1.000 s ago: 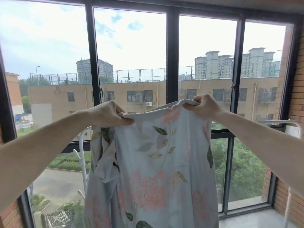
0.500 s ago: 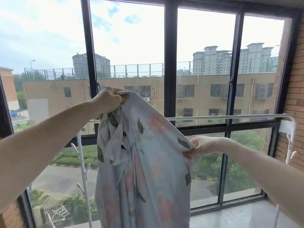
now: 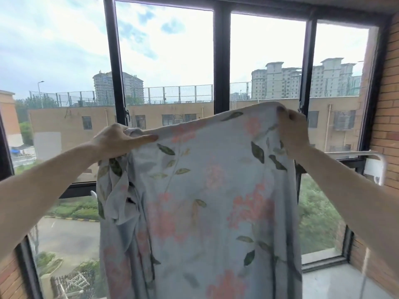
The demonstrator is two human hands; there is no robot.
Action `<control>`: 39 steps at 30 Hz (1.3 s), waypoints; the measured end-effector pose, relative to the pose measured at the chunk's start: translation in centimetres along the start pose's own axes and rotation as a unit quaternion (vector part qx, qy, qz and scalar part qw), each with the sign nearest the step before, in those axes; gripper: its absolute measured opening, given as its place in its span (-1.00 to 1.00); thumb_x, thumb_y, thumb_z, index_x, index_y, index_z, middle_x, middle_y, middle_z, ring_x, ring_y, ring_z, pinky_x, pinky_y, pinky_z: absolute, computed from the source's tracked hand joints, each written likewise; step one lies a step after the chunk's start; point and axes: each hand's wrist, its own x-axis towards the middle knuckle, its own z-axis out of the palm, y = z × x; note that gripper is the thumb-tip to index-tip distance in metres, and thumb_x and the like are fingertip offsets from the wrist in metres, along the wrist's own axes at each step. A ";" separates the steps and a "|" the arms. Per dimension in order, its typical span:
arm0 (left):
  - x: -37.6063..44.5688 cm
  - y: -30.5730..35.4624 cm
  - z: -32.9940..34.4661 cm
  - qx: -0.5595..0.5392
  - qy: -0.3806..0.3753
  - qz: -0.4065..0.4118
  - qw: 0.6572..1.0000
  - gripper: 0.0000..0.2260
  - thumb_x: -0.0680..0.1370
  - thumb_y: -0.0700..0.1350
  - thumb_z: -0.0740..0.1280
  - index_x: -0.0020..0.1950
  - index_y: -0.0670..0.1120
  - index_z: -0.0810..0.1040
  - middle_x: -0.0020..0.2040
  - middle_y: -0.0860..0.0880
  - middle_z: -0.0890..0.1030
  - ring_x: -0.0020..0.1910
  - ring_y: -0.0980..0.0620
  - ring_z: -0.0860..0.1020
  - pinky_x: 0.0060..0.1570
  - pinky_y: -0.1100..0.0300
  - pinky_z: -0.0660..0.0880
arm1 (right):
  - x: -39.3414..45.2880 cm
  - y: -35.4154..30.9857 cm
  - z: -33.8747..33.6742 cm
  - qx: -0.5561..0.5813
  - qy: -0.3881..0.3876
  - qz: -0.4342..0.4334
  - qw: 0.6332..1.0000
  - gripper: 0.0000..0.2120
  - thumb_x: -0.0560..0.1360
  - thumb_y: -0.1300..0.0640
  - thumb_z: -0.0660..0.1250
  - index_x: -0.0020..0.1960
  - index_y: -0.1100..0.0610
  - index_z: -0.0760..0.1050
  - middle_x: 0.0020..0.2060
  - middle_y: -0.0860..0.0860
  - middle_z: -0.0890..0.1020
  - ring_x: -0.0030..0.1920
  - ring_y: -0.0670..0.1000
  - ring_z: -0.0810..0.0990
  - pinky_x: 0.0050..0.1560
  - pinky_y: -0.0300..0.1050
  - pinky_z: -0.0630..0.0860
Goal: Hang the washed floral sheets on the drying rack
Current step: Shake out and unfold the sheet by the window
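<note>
Black-framed window [image 3: 222, 61] fills the background, brick wall [image 3: 388, 104] at right. Floral sheet [image 3: 205, 201] hangs spread in front of the glass, top edge held up between both hands, hiding most of the white drying rack rail [image 3: 354, 152]. Left hand [image 3: 117, 140] grips a bunched corner, forefinger extended along the hem; right hand [image 3: 291, 130] has fingers curled over the top edge.

Floral sheet [image 3: 207, 201]: held up between left hand [image 3: 117, 140] at its left top edge and right hand [image 3: 291, 130] at its right top corner, hanging before the window [image 3: 220, 61]. Drying rack [image 3: 364, 157]: behind the sheet, right, beside the brick wall [image 3: 388, 115].
</note>
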 end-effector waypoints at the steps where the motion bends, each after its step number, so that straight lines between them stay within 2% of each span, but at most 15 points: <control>1: -0.1 -0.4 -0.5 0.002 0.009 -0.006 1.000 -0.61 0.40 0.46 0.40 -0.01 0.21 0.68 0.04 -0.16 0.73 -0.02 -0.15 0.65 0.05 0.00 0.59 | 0.5 -1.9 0.3 -0.043 -0.048 -0.061 0.996 -0.52 0.70 -0.01 0.22 -0.35 0.20 0.38 -0.60 -0.12 0.40 -0.59 -0.09 0.29 -0.54 -0.24 0.23; 3: -0.4 -1.4 -1.4 0.002 0.037 -0.017 0.999 -0.48 0.34 0.45 0.46 0.04 0.07 0.73 0.03 -0.14 0.73 -0.04 -0.13 0.64 -0.01 0.07 0.58 | 0.6 -3.8 0.6 -0.169 -0.179 -0.125 0.961 -0.51 0.69 0.02 0.27 -0.33 0.28 0.42 -0.53 0.03 0.47 -0.60 -0.10 0.33 -0.53 -0.35 0.27; 7: -0.8 -2.5 -1.8 -0.040 0.056 -0.030 0.997 -0.47 0.44 0.24 0.53 -0.10 -0.27 0.63 -0.21 -0.17 0.57 -0.25 -0.07 0.49 -0.29 0.17 0.47 | 1.9 -4.0 -0.6 -0.146 -0.072 -0.158 0.974 -0.49 0.69 0.01 0.27 -0.41 0.10 0.27 -0.55 -0.01 0.34 -0.53 -0.03 0.32 -0.49 -0.38 0.25; 10: -0.7 -1.6 -1.5 -0.016 0.072 -0.001 0.997 -0.78 0.54 0.02 0.52 -0.15 -0.11 0.62 -0.13 -0.11 0.59 -0.15 -0.03 0.55 -0.20 0.20 0.49 | 1.3 -4.0 0.2 -0.165 -0.108 -0.153 0.968 -0.50 0.69 -0.03 0.26 -0.39 0.09 0.30 -0.54 0.00 0.37 -0.53 -0.02 0.36 -0.52 -0.39 0.24; 13: -0.4 -1.7 -1.9 -0.024 0.059 0.008 0.998 -0.83 0.56 -0.16 0.48 -0.15 0.09 0.60 -0.17 0.05 0.59 -0.07 -0.04 0.56 -0.10 0.14 0.50 | 1.0 -3.5 0.5 -0.166 -0.099 -0.144 0.970 -0.50 0.69 -0.05 0.26 -0.38 0.12 0.33 -0.55 0.01 0.37 -0.55 -0.03 0.36 -0.53 -0.38 0.22; 16: -0.2 -2.0 -2.3 -0.051 -0.041 -0.004 0.998 -0.70 0.61 -0.30 0.34 0.20 0.05 0.66 -0.26 0.05 0.64 -0.03 0.00 0.60 0.09 0.11 0.52 | 1.0 -3.3 0.6 -0.160 -0.116 -0.116 0.973 -0.51 0.68 -0.09 0.25 -0.33 0.16 0.36 -0.57 0.00 0.36 -0.64 -0.14 0.33 -0.55 -0.37 0.24; 18: -0.5 -1.3 -2.1 -0.033 -0.073 0.006 0.997 -0.83 0.62 -0.34 0.30 0.00 -0.16 0.68 -0.10 -0.04 0.73 0.07 0.02 0.65 0.17 0.12 0.52 | 1.0 -3.2 0.8 -0.156 -0.127 -0.104 0.974 -0.52 0.68 -0.10 0.25 -0.32 0.16 0.35 -0.55 0.00 0.34 -0.64 -0.15 0.31 -0.56 -0.37 0.23; 20: -1.0 0.0 -1.8 -0.053 -0.076 0.017 0.996 -0.75 0.64 -0.32 0.27 -0.25 -0.28 0.43 -0.12 0.02 0.70 0.15 -0.05 0.66 0.14 0.16 0.53 | 1.2 -3.2 0.8 -0.153 -0.129 -0.098 0.975 -0.51 0.68 -0.10 0.25 -0.34 0.13 0.32 -0.55 -0.01 0.34 -0.63 -0.15 0.30 -0.56 -0.37 0.23; 21: -1.1 0.8 -1.5 -0.072 -0.075 0.014 0.994 -0.72 0.66 -0.27 0.27 -0.26 -0.25 0.45 -0.11 0.03 0.71 0.16 -0.10 0.65 0.14 0.17 0.52 | 1.2 -3.1 0.9 -0.151 -0.130 -0.096 0.975 -0.50 0.67 -0.12 0.25 -0.35 0.12 0.32 -0.55 0.00 0.36 -0.62 -0.15 0.31 -0.55 -0.36 0.25; 23: -1.5 2.2 -1.0 -0.068 -0.072 -0.006 0.995 -0.77 0.69 0.02 0.30 0.07 -0.05 0.71 0.20 0.10 0.67 0.33 -0.13 0.55 0.29 0.07 0.44 | 1.3 -3.2 1.3 -0.150 -0.133 -0.088 0.976 -0.49 0.66 -0.15 0.26 -0.37 0.11 0.34 -0.55 0.00 0.40 -0.61 -0.12 0.36 -0.53 -0.34 0.30; 25: -2.0 3.3 -0.8 -0.039 -0.074 -0.018 0.996 -0.58 0.57 0.39 0.20 0.23 0.20 0.65 0.33 0.11 0.57 0.29 -0.09 0.54 0.29 -0.02 0.45 | 1.3 -3.4 1.8 -0.148 -0.135 -0.082 0.976 -0.48 0.65 -0.16 0.27 -0.37 0.10 0.33 -0.57 -0.04 0.38 -0.63 -0.15 0.33 -0.54 -0.35 0.28; 27: -2.1 3.8 -0.8 -0.042 -0.094 0.008 0.995 -0.55 0.45 0.54 0.16 -0.12 0.28 0.68 0.06 0.14 0.63 -0.04 0.06 0.56 0.10 0.03 0.46 | 1.4 -3.5 2.1 -0.139 -0.137 -0.080 0.978 -0.47 0.65 -0.16 0.27 -0.39 0.10 0.31 -0.61 -0.09 0.33 -0.66 -0.16 0.29 -0.57 -0.37 0.25; 30: -1.6 3.4 -0.7 0.032 -0.161 0.068 0.984 -0.46 0.32 0.50 0.46 -0.39 0.03 0.53 -0.38 0.07 0.44 -0.34 0.04 0.42 -0.12 0.09 0.34 | 1.4 -3.5 2.3 -0.133 -0.136 -0.079 0.979 -0.46 0.65 -0.16 0.27 -0.41 0.09 0.32 -0.61 -0.09 0.34 -0.65 -0.15 0.31 -0.57 -0.35 0.27; 33: -1.6 3.0 0.0 0.069 -0.117 0.092 0.987 -0.59 0.35 0.22 0.62 -0.40 -0.01 0.53 -0.40 0.06 0.49 -0.35 0.06 0.45 -0.19 0.11 0.35 | 1.4 -3.1 2.5 -0.141 -0.132 -0.085 0.977 -0.47 0.65 -0.18 0.27 -0.37 0.13 0.37 -0.56 -0.01 0.38 -0.57 -0.05 0.35 -0.56 -0.33 0.29; 39: -1.2 2.3 0.5 -0.054 -0.049 0.037 0.997 -0.87 0.49 -0.12 0.49 -0.27 -0.05 0.69 -0.38 0.02 0.59 -0.28 0.01 0.49 -0.17 0.15 0.40 | 1.1 -2.3 2.3 -0.150 -0.129 -0.076 0.977 -0.46 0.62 -0.21 0.29 -0.36 0.13 0.32 -0.53 0.03 0.35 -0.53 -0.02 0.33 -0.54 -0.34 0.26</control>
